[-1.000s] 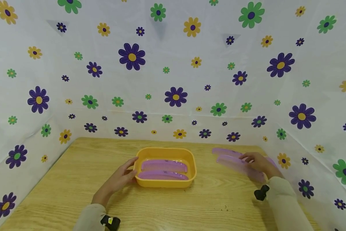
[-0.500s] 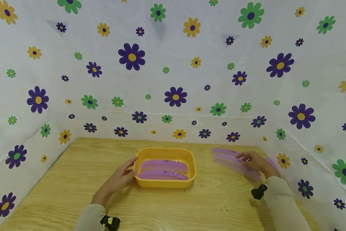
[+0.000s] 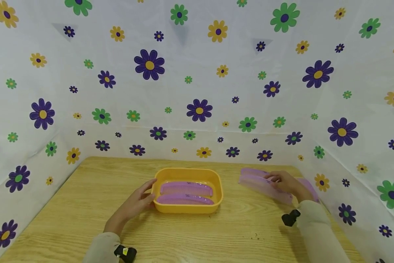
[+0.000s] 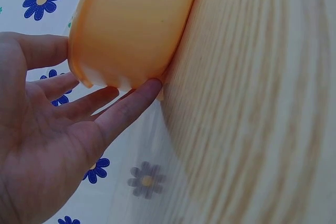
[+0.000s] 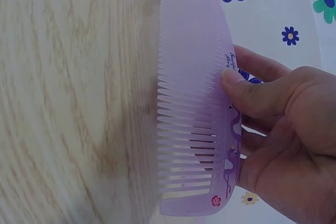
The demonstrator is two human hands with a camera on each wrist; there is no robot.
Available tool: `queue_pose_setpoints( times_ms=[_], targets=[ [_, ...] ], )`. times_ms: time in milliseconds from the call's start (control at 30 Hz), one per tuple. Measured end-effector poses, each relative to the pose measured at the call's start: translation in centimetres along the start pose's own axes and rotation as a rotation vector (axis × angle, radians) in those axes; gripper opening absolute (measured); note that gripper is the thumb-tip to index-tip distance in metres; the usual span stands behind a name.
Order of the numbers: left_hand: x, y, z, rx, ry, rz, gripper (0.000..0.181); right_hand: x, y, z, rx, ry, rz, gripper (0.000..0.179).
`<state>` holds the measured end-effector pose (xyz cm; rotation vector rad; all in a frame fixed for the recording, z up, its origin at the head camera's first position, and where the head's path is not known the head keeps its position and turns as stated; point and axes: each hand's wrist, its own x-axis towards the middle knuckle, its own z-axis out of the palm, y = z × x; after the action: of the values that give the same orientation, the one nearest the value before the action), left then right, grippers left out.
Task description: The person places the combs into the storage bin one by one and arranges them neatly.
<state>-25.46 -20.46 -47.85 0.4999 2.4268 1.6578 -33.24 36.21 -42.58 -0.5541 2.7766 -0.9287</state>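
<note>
Two purple combs (image 3: pixel 185 199) lie in a yellow plastic basin (image 3: pixel 213 174), one in front of the other. My left hand (image 3: pixel 136 201) touches the basin's left end with spread fingers; the left wrist view shows the fingertips against its outer wall (image 4: pixel 131 30). On the right, my right hand (image 3: pixel 284 182) pinches another purple comb (image 5: pixel 197 98) by its spine, thumb on the printed side. Its teeth point toward the tabletop. Behind this comb lies a further purple comb (image 3: pixel 253 171), partly hidden by the held one and the hand.
Beside the right wrist, purple comb-like plastic (image 3: pixel 309 187) shows near the table's right edge. The wooden table (image 3: pixel 190 237) is enclosed by a white flowered cloth (image 3: pixel 170 91) at the back and sides. Small dark specks (image 3: pixel 256 236) dot the right front of the tabletop.
My right hand has shifted slightly left with the pinched comb, and more of the purple plastic behind the wrist shows. The left hand and the basin stay where they were.
</note>
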Motion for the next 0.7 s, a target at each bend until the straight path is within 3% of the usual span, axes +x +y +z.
queue_pose_setpoints(
  times_ms=[333, 700],
  targets=[
    [-0.2, 0.0, 0.0, -0.018, -0.018, 0.029, 0.064, 0.5, -1.1, 0.1, 0.095, -0.039, 0.071, 0.033],
    [0.0, -0.1, -0.1, -0.025, 0.001, -0.015, 0.062, 1.1, -2.0, 0.1, 0.107, -0.047, 0.065, 0.032]
  ],
)
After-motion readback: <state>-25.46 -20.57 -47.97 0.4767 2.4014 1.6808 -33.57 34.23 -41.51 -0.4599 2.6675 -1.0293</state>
